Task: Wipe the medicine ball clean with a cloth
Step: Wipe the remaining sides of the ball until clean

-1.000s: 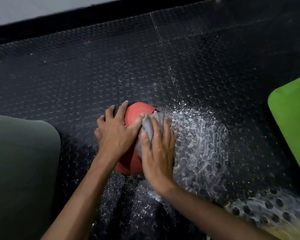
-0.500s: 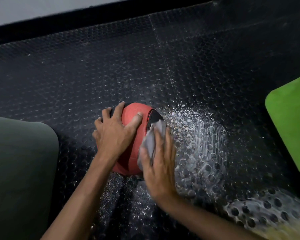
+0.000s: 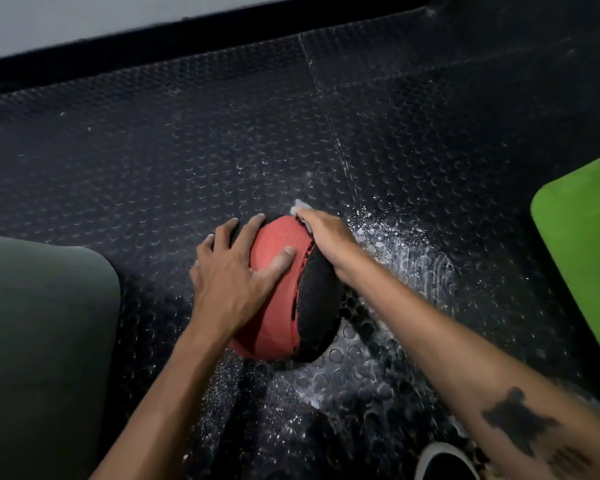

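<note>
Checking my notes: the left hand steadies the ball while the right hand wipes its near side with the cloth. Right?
Not quite. In the head view the right hand wipes the ball's far side with the cloth; the left hand does steady it.

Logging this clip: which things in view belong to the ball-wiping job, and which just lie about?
In the job:
- round red-and-black medicine ball
- pale grey cloth
- left hand
- right hand

Lying about:
- bright green mat
- dark olive mat
- black shoe toe
</note>
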